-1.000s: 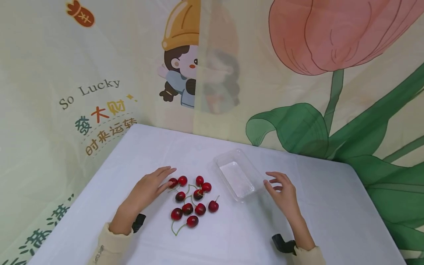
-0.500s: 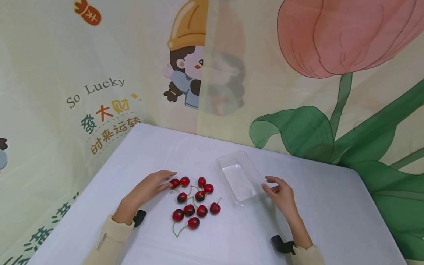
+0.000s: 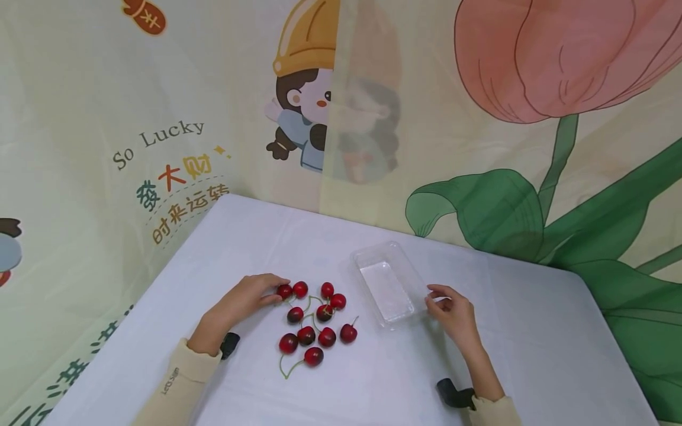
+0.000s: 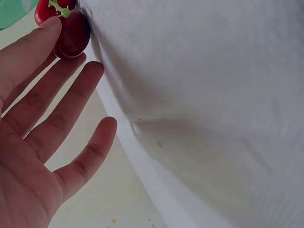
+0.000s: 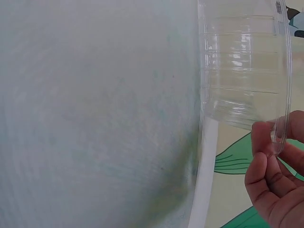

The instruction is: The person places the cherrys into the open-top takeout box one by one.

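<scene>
My left hand (image 3: 250, 300) is at the far left of a group of dark red cherries. Its thumb and a forefinger pinch the cherry (image 3: 285, 291) at that end; in the left wrist view the thumb lies against the dark cherry (image 4: 73, 34) and the other fingers are spread. Several more cherries (image 3: 306, 335), some with green stems, lie close by on the table. My right hand (image 3: 455, 313) pinches the near right corner of a clear plastic container (image 3: 385, 290). From the right wrist, its fingertips (image 5: 260, 135) are seen on the container's rim.
A white cloth covers the table (image 3: 394, 378). Behind it hangs a printed curtain (image 3: 367, 195) with a tulip and lettering. The container stands to the right of the cherries, with a strip of cloth between them.
My left fingers have closed in around the leftmost cherry. My right fingers have drawn together on the container's corner. The head view has shifted slightly.
</scene>
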{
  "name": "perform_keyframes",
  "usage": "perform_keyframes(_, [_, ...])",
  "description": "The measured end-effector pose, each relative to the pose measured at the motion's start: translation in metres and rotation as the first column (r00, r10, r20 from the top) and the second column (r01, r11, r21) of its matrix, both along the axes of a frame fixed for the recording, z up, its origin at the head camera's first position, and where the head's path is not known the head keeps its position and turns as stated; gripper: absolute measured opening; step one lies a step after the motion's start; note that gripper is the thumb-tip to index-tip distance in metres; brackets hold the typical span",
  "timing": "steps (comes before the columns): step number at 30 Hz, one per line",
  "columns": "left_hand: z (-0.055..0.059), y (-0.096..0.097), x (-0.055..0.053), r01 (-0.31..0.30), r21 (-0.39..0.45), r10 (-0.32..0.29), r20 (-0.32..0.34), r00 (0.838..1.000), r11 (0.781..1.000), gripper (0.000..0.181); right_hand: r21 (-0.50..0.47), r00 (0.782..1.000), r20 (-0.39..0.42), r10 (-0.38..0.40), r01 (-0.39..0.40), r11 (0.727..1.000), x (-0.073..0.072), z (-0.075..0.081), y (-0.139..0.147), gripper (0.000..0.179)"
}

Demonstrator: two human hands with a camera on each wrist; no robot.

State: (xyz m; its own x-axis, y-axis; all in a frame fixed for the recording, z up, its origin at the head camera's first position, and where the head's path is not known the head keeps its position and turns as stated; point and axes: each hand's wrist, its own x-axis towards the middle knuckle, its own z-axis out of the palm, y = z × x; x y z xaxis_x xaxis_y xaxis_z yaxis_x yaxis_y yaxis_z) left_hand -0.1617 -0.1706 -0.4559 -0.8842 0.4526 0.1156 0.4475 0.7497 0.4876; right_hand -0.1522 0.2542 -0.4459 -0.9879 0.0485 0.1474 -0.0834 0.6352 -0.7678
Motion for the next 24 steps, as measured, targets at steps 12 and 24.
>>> perform_keyframes(12, [0.007, -0.006, 0.005, 0.0, 0.023, 0.0, 0.0, 1.0, 1.0, 0.034, -0.003, 1.0, -0.011, -0.004, 0.004, 1.0, 0.0, -0.002, -0.002, 0.026])
perform_keyframes(24, [0.018, -0.011, 0.015, -0.045, 0.054, 0.046, -0.019, 0.999, 0.998, 0.036, 0.008, 1.0, -0.004, -0.001, 0.001, 1.0, 0.002, -0.003, 0.0, 0.027])
